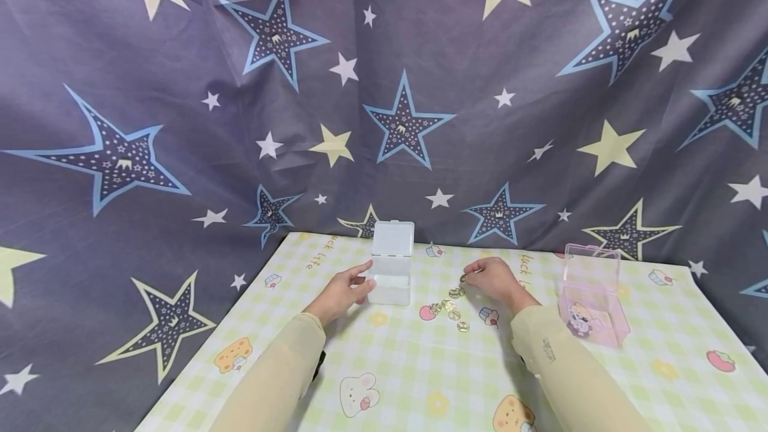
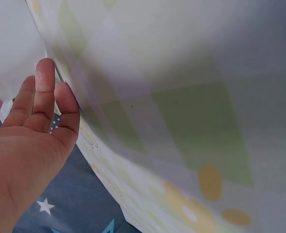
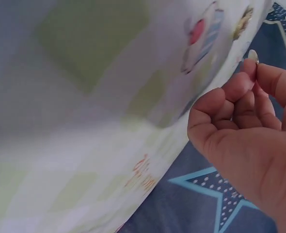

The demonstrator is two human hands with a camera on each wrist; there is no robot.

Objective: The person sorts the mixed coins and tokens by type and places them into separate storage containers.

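A white lidded box (image 1: 391,289) stands on the table with its lid (image 1: 393,239) raised at the back. My left hand (image 1: 343,293) is at the box's left side, its fingers loosely extended; in the left wrist view the fingertips (image 2: 45,73) reach the box's pale wall. My right hand (image 1: 497,280) pinches a gold coin (image 3: 253,56) between thumb and index finger, the other fingers curled in. Several gold coins (image 1: 454,315) lie loosely grouped on the cloth between the box and my right hand, some of them touching or overlapping.
To the right stands a transparent pink box (image 1: 609,325), its lid raised, with cartoon pictures showing on it. A green-and-white checked cloth (image 1: 408,365) with printed cartoons covers the table. Behind the table's back edge hangs a dark star-patterned curtain (image 1: 336,199).
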